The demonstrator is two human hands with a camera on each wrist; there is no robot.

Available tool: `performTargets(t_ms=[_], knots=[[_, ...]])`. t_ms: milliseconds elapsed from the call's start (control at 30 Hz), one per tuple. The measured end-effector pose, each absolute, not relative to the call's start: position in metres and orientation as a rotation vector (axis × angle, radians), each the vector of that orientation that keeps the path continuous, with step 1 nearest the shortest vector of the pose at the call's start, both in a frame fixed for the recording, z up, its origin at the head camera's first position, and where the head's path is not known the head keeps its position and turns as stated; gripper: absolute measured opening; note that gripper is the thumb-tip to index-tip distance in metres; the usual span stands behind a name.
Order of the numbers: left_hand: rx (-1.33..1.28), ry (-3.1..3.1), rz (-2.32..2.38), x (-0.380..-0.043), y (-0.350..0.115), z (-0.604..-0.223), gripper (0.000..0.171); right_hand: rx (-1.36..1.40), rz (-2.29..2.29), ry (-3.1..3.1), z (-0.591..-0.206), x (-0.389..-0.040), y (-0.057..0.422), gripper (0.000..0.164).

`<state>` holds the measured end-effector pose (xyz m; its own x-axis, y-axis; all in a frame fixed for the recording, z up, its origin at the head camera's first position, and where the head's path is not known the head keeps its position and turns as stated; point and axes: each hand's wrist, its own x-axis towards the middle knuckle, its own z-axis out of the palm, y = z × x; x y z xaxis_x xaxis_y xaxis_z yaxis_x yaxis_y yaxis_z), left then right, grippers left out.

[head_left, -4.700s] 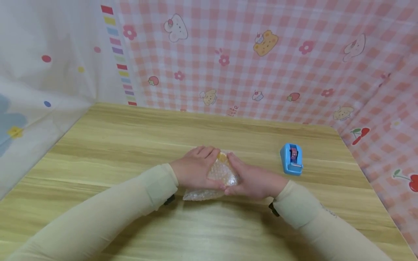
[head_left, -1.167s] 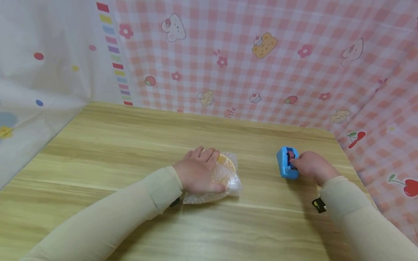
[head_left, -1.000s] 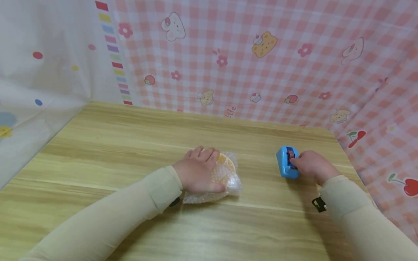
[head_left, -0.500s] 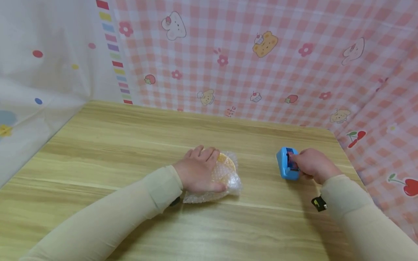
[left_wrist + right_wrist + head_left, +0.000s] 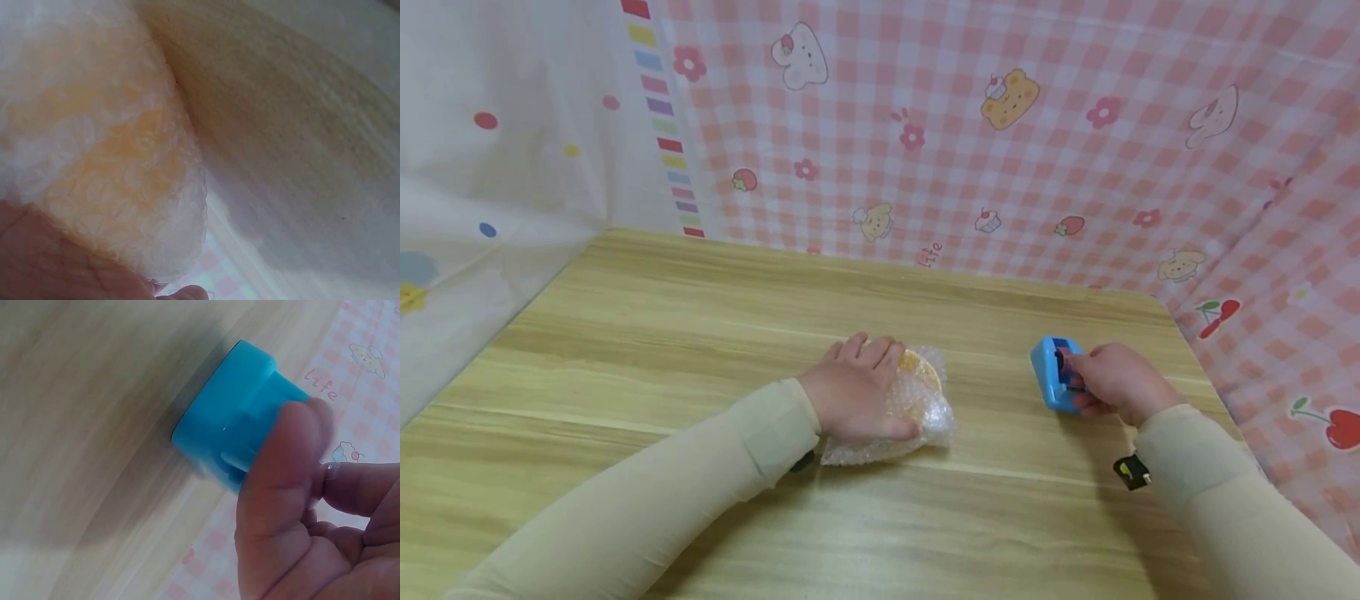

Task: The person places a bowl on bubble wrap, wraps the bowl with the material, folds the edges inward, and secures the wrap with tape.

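Observation:
My left hand [image 5: 853, 400] lies over a bubble-wrapped parcel [image 5: 934, 417] on the table, fingers extended and thumb across its near side. A round yellow-orange thing [image 5: 917, 367] shows through the wrap; its kind is blurred by the bubbles. In the left wrist view the bubble wrap [image 5: 125, 162] fills the left side above the palm. To the right, my right hand [image 5: 1116, 379] is at a blue tape dispenser [image 5: 1047, 379]. In the right wrist view, its thumb and finger pinch the end of a clear tape strip [image 5: 332, 470] beside the dispenser [image 5: 228, 394].
The wood-patterned table [image 5: 700, 317] is bounded at the back by a pink checked cloth [image 5: 865, 108] and at the left by a white dotted cloth [image 5: 542, 83]. More pink cloth [image 5: 1307, 350] hangs along the right edge. A dark wrist camera [image 5: 1131, 472] sits below the right cuff.
Earlier both hands were on the parcel; my right hand has since moved right to the dispenser. Lately its fingers have shifted at the tape, and the dispenser has edged slightly left. The left hand stays put.

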<state>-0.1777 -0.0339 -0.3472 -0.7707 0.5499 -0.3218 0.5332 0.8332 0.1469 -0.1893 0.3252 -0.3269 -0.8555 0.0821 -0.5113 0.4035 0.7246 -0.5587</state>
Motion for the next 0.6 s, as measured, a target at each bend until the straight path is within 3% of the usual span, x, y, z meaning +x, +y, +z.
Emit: performTargets(t_ms=[233, 600], knots=[[0.811, 2.659, 0.076, -0.1772, -0.0345, -0.3465, 0.118, 0.374, -0.985, 2.438, -0.3272, -0.1866, 0.3241, 0.054], [0.82, 2.669, 0.074, -0.1773, -0.0345, -0.3471, 0.119, 0.43, -1.238, 2.327, -0.333, -0.1823, 0.3207, 0.047]])
